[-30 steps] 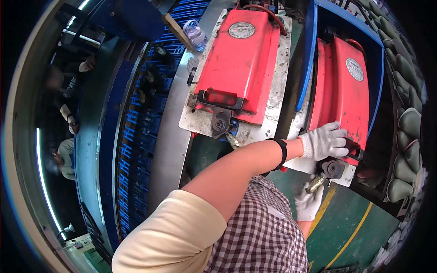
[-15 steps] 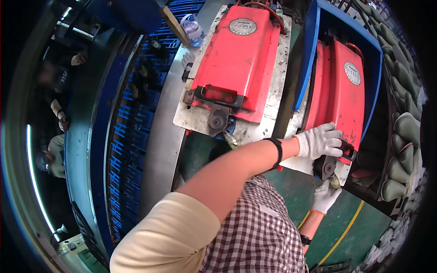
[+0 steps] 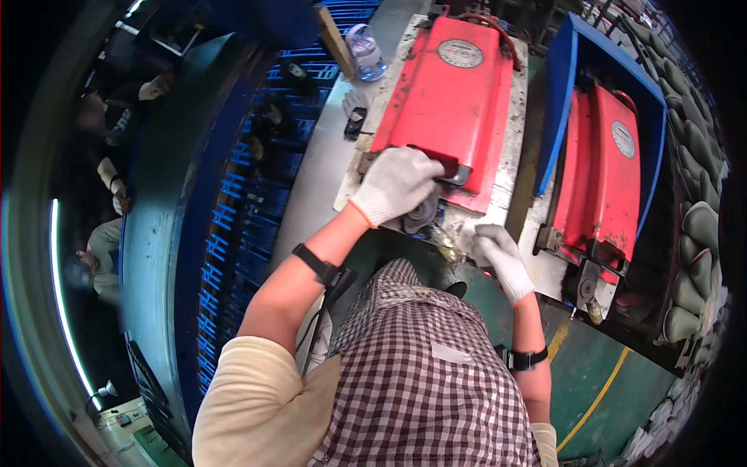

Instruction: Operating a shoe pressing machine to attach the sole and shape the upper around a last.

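My left hand (image 3: 397, 185), in a white knit glove, is closed over the black handle (image 3: 461, 174) at the near end of the left red cover (image 3: 447, 97). Under that hand, a round dark metal cam (image 3: 421, 216) shows in part. A short lever grip (image 3: 446, 245), yellowish and wrapped-looking, sticks out from the cam. My right hand (image 3: 499, 257), gloved too, is just right of this grip and apart from it, with fingers loosely curled and nothing visible in them. Further right sits a second red cover (image 3: 603, 171) with its own cam (image 3: 588, 280) and lever grip (image 3: 594, 312).
A blue hood (image 3: 572, 101) surrounds the right cover. Grey-green pads (image 3: 688, 292) are stacked at the far right. On the left bench are a water bottle (image 3: 364, 54) and a glove (image 3: 355, 101), beside a rack of blue bars (image 3: 222, 233). People sit beyond it.
Both hands have left the right cover and its lever. My left hand has moved left onto the left cover's handle; my right hand has come up beside the left lever grip. The view has shifted.
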A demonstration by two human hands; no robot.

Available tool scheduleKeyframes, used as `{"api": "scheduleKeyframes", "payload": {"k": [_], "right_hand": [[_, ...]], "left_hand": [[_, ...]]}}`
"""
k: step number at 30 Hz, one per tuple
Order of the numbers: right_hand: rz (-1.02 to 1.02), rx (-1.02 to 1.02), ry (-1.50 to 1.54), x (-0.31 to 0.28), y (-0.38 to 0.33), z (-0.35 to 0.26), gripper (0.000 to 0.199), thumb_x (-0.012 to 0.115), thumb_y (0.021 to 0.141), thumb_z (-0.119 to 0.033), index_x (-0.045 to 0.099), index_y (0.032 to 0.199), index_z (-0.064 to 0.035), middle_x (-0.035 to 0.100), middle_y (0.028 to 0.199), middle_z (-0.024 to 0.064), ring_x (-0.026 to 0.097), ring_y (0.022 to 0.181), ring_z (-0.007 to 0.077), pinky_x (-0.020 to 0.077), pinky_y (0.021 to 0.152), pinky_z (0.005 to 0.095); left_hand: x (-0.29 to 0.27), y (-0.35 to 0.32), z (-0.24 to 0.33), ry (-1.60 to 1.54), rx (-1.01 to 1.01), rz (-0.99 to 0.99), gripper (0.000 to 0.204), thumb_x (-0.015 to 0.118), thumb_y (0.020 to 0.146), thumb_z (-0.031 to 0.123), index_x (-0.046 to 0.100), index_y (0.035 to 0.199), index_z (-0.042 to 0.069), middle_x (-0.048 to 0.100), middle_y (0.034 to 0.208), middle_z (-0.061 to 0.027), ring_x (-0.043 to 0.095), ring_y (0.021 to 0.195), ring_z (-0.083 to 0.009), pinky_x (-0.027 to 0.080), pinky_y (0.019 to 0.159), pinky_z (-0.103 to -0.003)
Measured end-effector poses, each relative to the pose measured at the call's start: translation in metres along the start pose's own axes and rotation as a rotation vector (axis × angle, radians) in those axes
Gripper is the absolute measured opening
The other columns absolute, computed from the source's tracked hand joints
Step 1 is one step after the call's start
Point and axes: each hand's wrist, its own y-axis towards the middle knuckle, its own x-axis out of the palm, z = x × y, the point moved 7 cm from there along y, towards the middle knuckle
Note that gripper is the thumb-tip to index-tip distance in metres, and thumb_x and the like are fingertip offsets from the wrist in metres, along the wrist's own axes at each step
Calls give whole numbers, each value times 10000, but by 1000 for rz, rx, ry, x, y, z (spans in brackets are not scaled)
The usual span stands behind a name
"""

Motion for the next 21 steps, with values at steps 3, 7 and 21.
{"api": "scheduleKeyframes", "payload": {"k": [3,7,21], "right_hand": [[-219,74,-260,68,30,-14,393,687,978,-285,613,1245,-7,721,1059,126,692,934,194,541,844,318],[24,-69,-779,87,54,5,557,728,873,-417,646,1247,-13,739,1024,223,726,950,373,539,904,422],[186,14,-544,88,51,9,469,802,789,-366,685,1085,-22,744,975,215,726,934,360,545,876,421]], "left_hand": [[14,5,5,37,-67,-29,238,684,869,316,713,998,117,695,835,-97,694,827,-302,523,757,-468],[42,23,-7,29,-193,-275,301,666,852,397,748,903,112,729,821,-139,730,825,-333,552,754,-500],[56,36,-22,-68,-224,-613,674,627,804,675,801,1016,59,766,1030,-219,751,966,-368,572,880,-478]]}}
